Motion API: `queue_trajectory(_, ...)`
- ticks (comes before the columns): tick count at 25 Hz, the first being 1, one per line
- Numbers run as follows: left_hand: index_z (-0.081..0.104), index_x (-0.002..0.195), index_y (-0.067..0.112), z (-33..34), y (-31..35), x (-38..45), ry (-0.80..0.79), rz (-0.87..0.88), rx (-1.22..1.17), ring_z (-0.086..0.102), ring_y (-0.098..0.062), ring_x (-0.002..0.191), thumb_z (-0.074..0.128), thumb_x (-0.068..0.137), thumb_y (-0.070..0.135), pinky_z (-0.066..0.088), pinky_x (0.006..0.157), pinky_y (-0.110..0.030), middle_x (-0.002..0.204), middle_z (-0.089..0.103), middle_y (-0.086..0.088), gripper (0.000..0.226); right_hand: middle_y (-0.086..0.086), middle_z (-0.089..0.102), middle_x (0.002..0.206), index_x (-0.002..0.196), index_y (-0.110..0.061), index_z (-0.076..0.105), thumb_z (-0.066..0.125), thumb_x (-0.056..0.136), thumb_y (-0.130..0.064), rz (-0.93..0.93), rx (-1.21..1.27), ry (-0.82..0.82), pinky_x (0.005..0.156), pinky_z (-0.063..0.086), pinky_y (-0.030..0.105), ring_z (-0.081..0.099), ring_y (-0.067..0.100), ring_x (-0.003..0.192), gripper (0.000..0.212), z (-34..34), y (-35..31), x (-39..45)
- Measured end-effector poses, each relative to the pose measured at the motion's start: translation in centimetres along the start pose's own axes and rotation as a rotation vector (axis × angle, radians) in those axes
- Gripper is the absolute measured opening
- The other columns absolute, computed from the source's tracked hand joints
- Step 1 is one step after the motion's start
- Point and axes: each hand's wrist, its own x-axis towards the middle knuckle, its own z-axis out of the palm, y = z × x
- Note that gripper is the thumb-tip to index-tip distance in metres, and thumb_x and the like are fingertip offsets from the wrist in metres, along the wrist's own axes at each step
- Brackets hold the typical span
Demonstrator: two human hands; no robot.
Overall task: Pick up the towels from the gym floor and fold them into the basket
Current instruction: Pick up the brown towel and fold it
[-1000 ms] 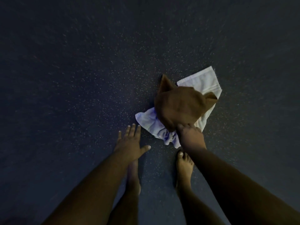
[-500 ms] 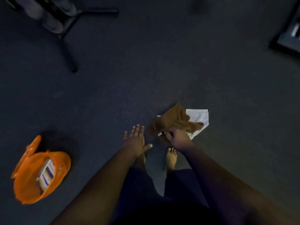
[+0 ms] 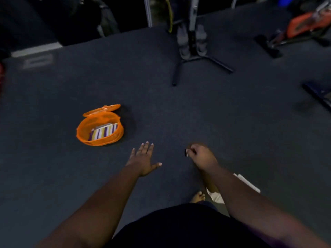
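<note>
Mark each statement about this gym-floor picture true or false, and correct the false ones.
1. The orange basket holds a striped towel. True.
2. The left hand has its fingers curled into a fist. False: they are spread and straight.
3. The basket lies to the left of both hands. True.
4. The right hand has its fingers spread flat. False: they are curled.
5. The white towel is inside the basket. False: it shows beside the right forearm.
</note>
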Motion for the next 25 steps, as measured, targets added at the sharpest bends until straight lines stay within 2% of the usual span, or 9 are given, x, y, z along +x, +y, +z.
queue_trajectory(3, -0.012, 0.163, 0.021, 1.5, -7.3, -6.0, 0.057, -0.098, -0.072, -0.013, -0.021, 0.158, 0.040, 0.095, 0.076, -0.001, 0.127, -0.052, 0.171, -0.018, -0.003, 0.102, -0.002, 0.050, 0.067, 0.068, -0.023, 0.046, 0.057, 0.101, -0.039, -0.108, -0.082, -0.039, 0.061, 0.035, 0.037, 0.056, 0.026, 0.071, 0.038, 3.2, -7.6, -1.0)
queue_trajectory(5, -0.012, 0.163, 0.020, 2.6, -11.9, -10.1, 0.087, -0.123, -0.090, -0.012, -0.021, 0.158, 0.040, 0.095, 0.075, 0.000, 0.127, -0.053, 0.171, -0.017, -0.003, 0.102, -0.003, 0.050, 0.065, 0.069, -0.023, 0.047, 0.057, 0.101, -0.041, -0.161, -0.118, -0.022, 0.060, 0.033, 0.036, 0.056, 0.025, 0.072, 0.037, 5.7, -12.4, -2.3)
queue_trajectory(9, -0.013, 0.163, 0.019, 4.6, -20.4, -17.6, 0.124, -0.206, -0.087, -0.011, -0.022, 0.159, 0.038, 0.095, 0.075, 0.001, 0.127, -0.053, 0.171, -0.016, -0.004, 0.102, 0.006, 0.068, 0.096, 0.100, -0.021, 0.062, 0.047, 0.105, -0.043, -0.251, -0.388, -0.017, 0.068, 0.040, 0.035, 0.065, 0.032, 0.094, 0.026, 10.1, -21.3, -4.6)
queue_trajectory(11, -0.013, 0.163, 0.019, 5.5, -24.3, -20.9, 0.138, -0.272, -0.118, -0.012, -0.022, 0.158, 0.036, 0.095, 0.076, 0.001, 0.127, -0.054, 0.171, -0.017, -0.004, 0.102, 0.007, 0.068, 0.103, 0.105, -0.022, 0.061, 0.044, 0.106, -0.042, -0.288, -0.455, -0.002, 0.070, 0.041, 0.035, 0.065, 0.033, 0.100, 0.026, 11.7, -25.8, -5.5)
queue_trajectory(16, -0.013, 0.163, 0.019, 6.0, -31.9, -25.5, 0.194, -0.401, -0.193, -0.013, -0.021, 0.158, 0.035, 0.095, 0.077, 0.000, 0.127, -0.053, 0.171, -0.016, -0.004, 0.102, 0.006, 0.070, 0.104, 0.104, -0.025, 0.062, 0.040, 0.106, -0.045, -0.373, -0.444, 0.051, 0.071, 0.044, 0.035, 0.066, 0.030, 0.100, 0.030, 14.6, -34.6, -4.7)
queue_trajectory(21, -0.014, 0.163, 0.020, 3.4, -37.5, -25.0, 0.255, -0.465, -0.245, -0.013, -0.020, 0.158, 0.038, 0.094, 0.077, 0.000, 0.127, -0.051, 0.171, -0.017, -0.003, 0.103, 0.004, 0.072, 0.101, 0.108, -0.028, 0.067, 0.047, 0.103, -0.048, -0.502, -0.316, -0.035, 0.079, 0.053, 0.039, 0.066, 0.027, 0.097, 0.029, 17.4, -41.7, -0.4)
queue_trajectory(25, -0.013, 0.163, 0.019, 0.9, -41.5, -23.4, 0.295, -0.496, -0.247, -0.012, -0.021, 0.158, 0.037, 0.094, 0.077, 0.001, 0.127, -0.052, 0.171, -0.017, -0.004, 0.103, -0.001, 0.072, 0.102, 0.110, -0.028, 0.070, 0.051, 0.103, -0.047, -0.574, -0.254, -0.095, 0.077, 0.049, 0.034, 0.066, 0.021, 0.097, 0.028, 18.8, -46.8, 3.5)
